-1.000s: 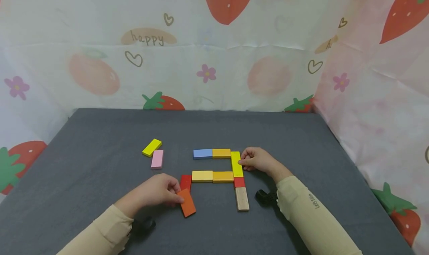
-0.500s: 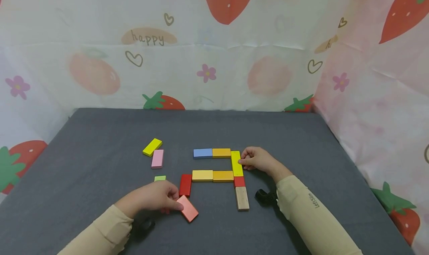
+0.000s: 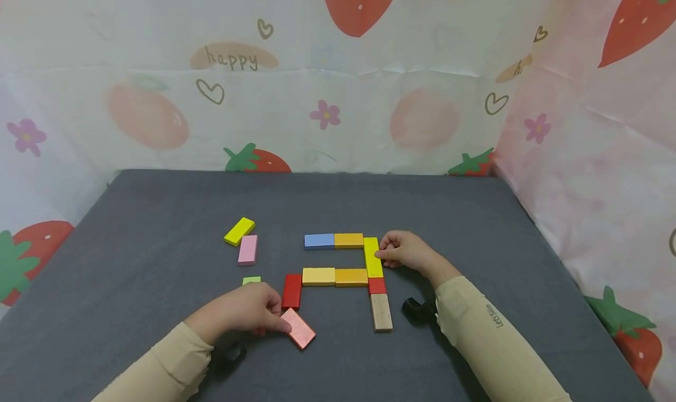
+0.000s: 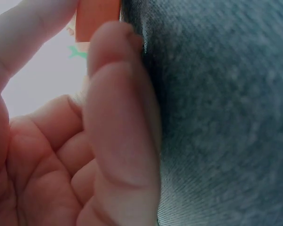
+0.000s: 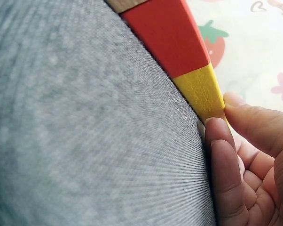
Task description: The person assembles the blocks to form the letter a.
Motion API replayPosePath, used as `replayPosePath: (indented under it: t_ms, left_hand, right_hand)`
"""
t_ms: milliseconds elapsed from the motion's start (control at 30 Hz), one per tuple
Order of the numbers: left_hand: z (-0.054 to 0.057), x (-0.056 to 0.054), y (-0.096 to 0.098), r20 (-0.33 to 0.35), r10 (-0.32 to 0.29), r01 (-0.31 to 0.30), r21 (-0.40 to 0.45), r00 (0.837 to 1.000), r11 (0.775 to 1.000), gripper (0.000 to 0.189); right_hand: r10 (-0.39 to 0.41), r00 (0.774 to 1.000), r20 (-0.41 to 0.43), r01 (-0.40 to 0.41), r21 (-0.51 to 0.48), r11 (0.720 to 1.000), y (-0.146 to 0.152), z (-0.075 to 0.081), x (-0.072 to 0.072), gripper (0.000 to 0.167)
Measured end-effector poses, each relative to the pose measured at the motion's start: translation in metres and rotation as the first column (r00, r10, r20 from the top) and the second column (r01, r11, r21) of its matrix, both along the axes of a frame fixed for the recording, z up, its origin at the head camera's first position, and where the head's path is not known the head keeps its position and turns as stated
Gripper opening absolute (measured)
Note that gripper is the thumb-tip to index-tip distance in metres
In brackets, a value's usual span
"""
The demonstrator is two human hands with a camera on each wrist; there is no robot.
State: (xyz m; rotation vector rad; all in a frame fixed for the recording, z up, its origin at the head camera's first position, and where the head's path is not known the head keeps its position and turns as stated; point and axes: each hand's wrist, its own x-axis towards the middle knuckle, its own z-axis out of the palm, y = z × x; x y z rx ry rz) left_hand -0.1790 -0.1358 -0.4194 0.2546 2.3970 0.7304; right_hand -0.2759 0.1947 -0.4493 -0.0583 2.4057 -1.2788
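Observation:
My left hand (image 3: 245,313) pinches an orange block (image 3: 299,330) between thumb and fingers. The block lies slantwise just below a red block (image 3: 291,291) and looks pinkish under glare; its orange side (image 4: 97,21) shows in the left wrist view. At the right, my right hand (image 3: 405,252) holds the edge of a yellow block (image 3: 373,258), thumb on top and curled fingers against its side. Under that block come a short red block (image 3: 377,286) and a plain wood block (image 3: 381,313). A pale yellow block (image 3: 319,277) and an amber block (image 3: 351,278) form the middle row.
A blue block (image 3: 319,242) and another amber block (image 3: 348,241) make the upper row. Apart at the left lie a loose yellow block (image 3: 240,231), a pink block (image 3: 247,250) and a green block (image 3: 252,279), partly hidden by my left hand. Grey cloth (image 3: 174,232) covers the table.
My left hand has shifted slightly down with the orange block, turning it further aslant and uncovering the red and green blocks. My right hand has stayed put.

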Motion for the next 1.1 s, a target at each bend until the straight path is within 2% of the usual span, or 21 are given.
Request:
replayPosePath:
  t_ms: [433, 533, 633, 700, 767, 900, 1000, 1100]
  left_hand:
    - [0.005, 0.001, 0.001, -0.033, -0.012, 0.011, -0.031, 0.999, 0.999, 0.029]
    - [0.006, -0.002, -0.002, -0.077, -0.018, 0.014, -0.048, 0.997, 0.999, 0.028]
    - [0.007, -0.008, -0.006, -0.139, 0.013, -0.02, -0.049, 0.99, 0.999, 0.029]
    - [0.008, -0.012, -0.008, -0.172, 0.037, -0.043, -0.034, 0.984, 0.998, 0.036]
    - [0.008, -0.016, -0.009, -0.182, 0.049, -0.054, -0.021, 0.982, 0.998, 0.051]
    - [0.006, -0.019, -0.007, -0.17, 0.014, -0.016, -0.007, 0.985, 1.0, 0.07]
    - [0.006, -0.021, -0.005, -0.166, -0.023, 0.022, -0.008, 0.986, 1.0, 0.066]
    - [0.007, -0.02, -0.003, -0.167, -0.033, 0.031, -0.015, 0.985, 0.999, 0.059]
  right_hand:
    - [-0.011, 1.0, 0.013, 0.011, 0.015, 1.0, -0.001, 0.001, -0.001, 0.018]
    - [-0.01, 1.0, 0.017, 0.01, 0.012, 1.0, -0.001, 0.0, -0.001, 0.018]
    - [0.001, 1.0, 0.01, -0.002, 0.008, 1.0, 0.0, -0.001, -0.001, 0.017]
    - [0.013, 1.0, 0.002, -0.013, 0.0, 1.0, 0.0, -0.001, -0.001, 0.017]
    - [0.022, 1.0, -0.007, -0.022, -0.011, 1.0, 0.001, -0.001, -0.001, 0.017]
    - [0.029, 0.999, -0.018, -0.03, -0.02, 0.999, 0.002, -0.002, -0.001, 0.018]
    - [0.027, 0.999, -0.019, -0.027, -0.013, 1.0, 0.001, -0.001, 0.0, 0.018]
    - [0.023, 1.0, -0.016, -0.023, -0.008, 1.0, 0.0, -0.001, 0.0, 0.019]
